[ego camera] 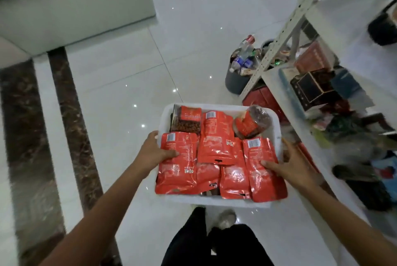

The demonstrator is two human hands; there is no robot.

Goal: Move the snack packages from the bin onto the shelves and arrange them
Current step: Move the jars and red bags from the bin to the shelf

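A white plastic bin [227, 202] is held in front of me above the floor, full of several red snack packages [216, 143]. Two clear jars with red labels [250, 124] lie at its far end. My left hand [155, 150] grips the bin's left rim, thumb resting on a red package. My right hand [287, 163] grips the right rim, thumb on another red package. The white metal shelves [335, 35] stand just right of the bin, blurred by motion.
The shelves hold boxes and dark packages [313, 87]. A grey waste bin [238, 78] full of bottles stands on the floor by the shelf post. Red boxes [260, 98] sit under the lowest shelf. My legs and a shoe [225, 218] are below the bin, on a glossy white tile floor.
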